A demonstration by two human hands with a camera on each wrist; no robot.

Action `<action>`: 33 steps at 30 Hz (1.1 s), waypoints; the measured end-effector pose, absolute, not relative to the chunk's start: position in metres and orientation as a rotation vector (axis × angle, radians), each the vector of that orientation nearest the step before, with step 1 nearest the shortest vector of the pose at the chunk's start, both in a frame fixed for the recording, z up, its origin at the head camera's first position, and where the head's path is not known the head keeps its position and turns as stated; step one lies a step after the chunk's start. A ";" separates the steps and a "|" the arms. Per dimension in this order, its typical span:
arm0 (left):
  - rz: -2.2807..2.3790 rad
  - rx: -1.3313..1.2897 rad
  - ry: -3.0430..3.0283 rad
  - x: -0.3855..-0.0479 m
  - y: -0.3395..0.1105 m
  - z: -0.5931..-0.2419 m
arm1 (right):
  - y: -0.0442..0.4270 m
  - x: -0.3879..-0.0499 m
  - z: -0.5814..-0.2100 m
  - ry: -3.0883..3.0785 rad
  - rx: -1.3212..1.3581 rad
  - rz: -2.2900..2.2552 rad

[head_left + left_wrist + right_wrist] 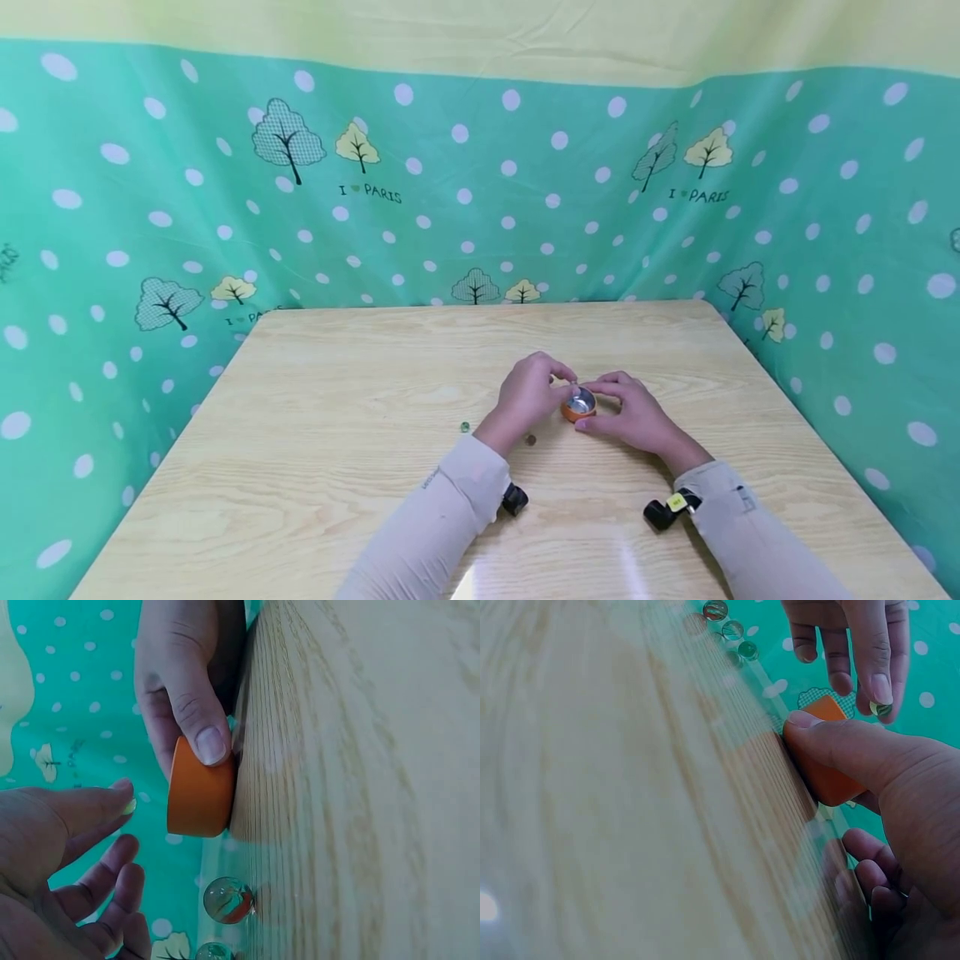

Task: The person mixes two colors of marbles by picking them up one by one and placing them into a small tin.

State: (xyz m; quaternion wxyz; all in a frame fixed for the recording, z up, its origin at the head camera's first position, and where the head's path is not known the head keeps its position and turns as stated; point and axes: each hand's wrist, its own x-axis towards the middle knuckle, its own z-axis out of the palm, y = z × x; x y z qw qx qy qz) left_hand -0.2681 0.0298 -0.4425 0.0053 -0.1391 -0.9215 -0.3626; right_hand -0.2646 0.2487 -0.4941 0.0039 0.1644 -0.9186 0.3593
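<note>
A small orange bowl (570, 415) with a shiny metallic inside stands on the table. My right hand (632, 417) grips its side, the thumb (840, 739) lying along the near wall. Over the bowl's rim, my left hand (528, 392) pinches a glass marble (881, 709) between thumb and forefinger. That marble also shows as a small glint at the fingertips (124, 787) in the left wrist view. On the table near my left wrist lie a green marble (465, 427) and a reddish-brown marble (531, 440). The bowl's contents are hard to make out.
The light wood table (337, 400) is backed by a green dotted curtain (420, 233) on the far side and both flanks. Several marbles, including a clear one (228, 900), sit on the tabletop to the left of the bowl. Both wrists carry black cameras (514, 500).
</note>
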 end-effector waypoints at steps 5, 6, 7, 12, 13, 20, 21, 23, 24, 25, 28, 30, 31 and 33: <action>-1.122 -0.446 -2.896 -0.267 0.031 -0.441 | 0.248 -0.263 -0.492 -2.876 0.523 1.135; -1.119 -0.450 -2.895 -0.267 0.031 -0.441 | 0.248 -0.263 -0.492 -2.874 0.524 1.135; -1.118 -0.452 -2.894 -0.267 0.031 -0.441 | 0.248 -0.263 -0.491 -2.871 0.524 1.135; -1.126 -0.451 -2.898 -0.266 0.031 -0.441 | 0.248 -0.263 -0.492 -2.848 0.545 1.137; -1.131 -0.447 -2.900 -0.266 0.031 -0.441 | 0.248 -0.263 -0.492 -2.845 0.549 1.138; -1.145 -0.469 -2.898 -0.267 0.031 -0.441 | 0.248 -0.262 -0.490 -2.856 0.535 1.135; -1.147 -0.473 -2.897 -0.267 0.031 -0.441 | 0.248 -0.262 -0.490 -2.859 0.532 1.131; -1.150 -0.474 -2.898 -0.267 0.031 -0.441 | 0.248 -0.262 -0.489 -2.861 0.531 1.128; -1.147 -0.473 -2.899 -0.267 0.031 -0.441 | 0.248 -0.261 -0.489 -2.862 0.529 1.125; -1.146 -0.470 -2.899 -0.267 0.031 -0.441 | 0.248 -0.261 -0.489 -2.863 0.526 1.124; -1.144 -0.466 -2.902 -0.266 0.031 -0.442 | 0.248 -0.261 -0.490 -2.863 0.533 1.114; -1.143 -0.466 -2.904 -0.267 0.031 -0.442 | 0.248 -0.261 -0.490 -2.863 0.529 1.116; -1.145 -0.465 -2.904 -0.267 0.031 -0.443 | 0.248 -0.261 -0.490 -2.864 0.528 1.119; -1.145 -0.467 -2.905 -0.267 0.031 -0.443 | 0.248 -0.261 -0.490 -2.864 0.527 1.120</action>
